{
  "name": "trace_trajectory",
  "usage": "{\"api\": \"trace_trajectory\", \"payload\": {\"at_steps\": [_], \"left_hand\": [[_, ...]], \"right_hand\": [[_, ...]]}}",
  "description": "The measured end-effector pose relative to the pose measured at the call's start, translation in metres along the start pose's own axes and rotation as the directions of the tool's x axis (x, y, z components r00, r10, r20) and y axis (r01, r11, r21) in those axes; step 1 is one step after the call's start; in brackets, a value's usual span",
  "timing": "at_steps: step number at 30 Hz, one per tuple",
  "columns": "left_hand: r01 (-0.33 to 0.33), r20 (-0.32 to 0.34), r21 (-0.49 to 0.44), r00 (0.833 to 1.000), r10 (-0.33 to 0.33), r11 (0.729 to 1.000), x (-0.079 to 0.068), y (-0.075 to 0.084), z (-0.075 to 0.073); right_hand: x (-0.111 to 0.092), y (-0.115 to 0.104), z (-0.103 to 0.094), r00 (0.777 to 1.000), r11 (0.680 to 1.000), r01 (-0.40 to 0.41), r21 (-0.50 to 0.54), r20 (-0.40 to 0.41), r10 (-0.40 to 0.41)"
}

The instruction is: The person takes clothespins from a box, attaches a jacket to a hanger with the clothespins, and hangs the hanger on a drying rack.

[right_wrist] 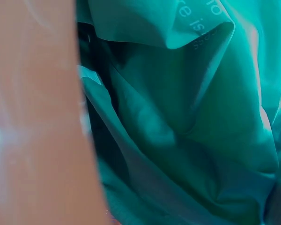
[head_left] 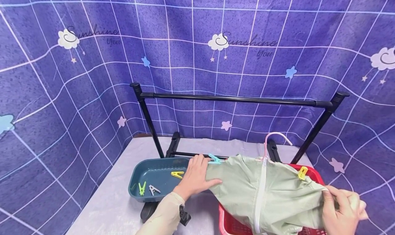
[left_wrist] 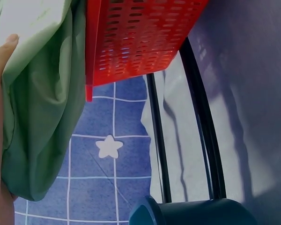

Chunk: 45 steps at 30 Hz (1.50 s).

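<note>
A pale green zip-up jacket point(head_left: 277, 197) with a white zipper is spread on a pink hanger point(head_left: 267, 144), whose hook sticks up above the collar. My left hand point(head_left: 195, 176) rests on the jacket's left side, fingers fairly straight and thumb spread over the cloth. In the left wrist view that thumb point(left_wrist: 7, 51) lies against the green fabric. A teal clothespin point(head_left: 215, 158) sits beside the left fingertips, at the jacket's upper edge. With thumb and fingers, my right hand point(head_left: 342, 207) pinches the opposite sleeve. On that shoulder is a yellow clothespin point(head_left: 302, 173). Folds fill the right wrist view.
Beneath the jacket stands a red perforated basket point(head_left: 313, 176). To the left, a dark teal tray point(head_left: 134, 183) holds loose clothespins: green point(head_left: 142, 188), grey point(head_left: 153, 189) and yellow point(head_left: 177, 174). A black rack point(head_left: 234, 98) rises behind them, before a purple patterned curtain point(head_left: 197, 63).
</note>
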<state>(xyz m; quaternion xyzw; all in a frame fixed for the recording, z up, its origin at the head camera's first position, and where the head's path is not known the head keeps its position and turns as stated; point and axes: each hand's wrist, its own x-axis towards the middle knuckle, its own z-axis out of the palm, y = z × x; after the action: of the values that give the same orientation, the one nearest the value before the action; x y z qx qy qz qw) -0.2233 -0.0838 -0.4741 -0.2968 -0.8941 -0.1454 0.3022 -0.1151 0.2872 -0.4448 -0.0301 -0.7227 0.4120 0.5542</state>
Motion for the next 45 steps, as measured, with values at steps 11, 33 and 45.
{"api": "trace_trajectory", "payload": {"at_steps": [11,33,45], "left_hand": [[-0.047,-0.008,0.008,0.999,0.047,0.999,-0.002,-0.001,-0.001],[0.027,-0.184,0.150,0.983,0.001,0.988,0.001,0.007,0.009],[0.038,-0.208,0.200,0.978,0.005,0.979,0.002,0.008,0.007]], "right_hand": [[0.001,0.001,0.000,1.000,1.000,0.023,-0.007,-0.004,-0.023],[-0.003,0.001,-0.001,1.000,1.000,-0.022,-0.019,-0.006,0.022],[-0.003,0.012,0.000,0.999,0.998,-0.035,-0.059,0.032,0.037]]}}
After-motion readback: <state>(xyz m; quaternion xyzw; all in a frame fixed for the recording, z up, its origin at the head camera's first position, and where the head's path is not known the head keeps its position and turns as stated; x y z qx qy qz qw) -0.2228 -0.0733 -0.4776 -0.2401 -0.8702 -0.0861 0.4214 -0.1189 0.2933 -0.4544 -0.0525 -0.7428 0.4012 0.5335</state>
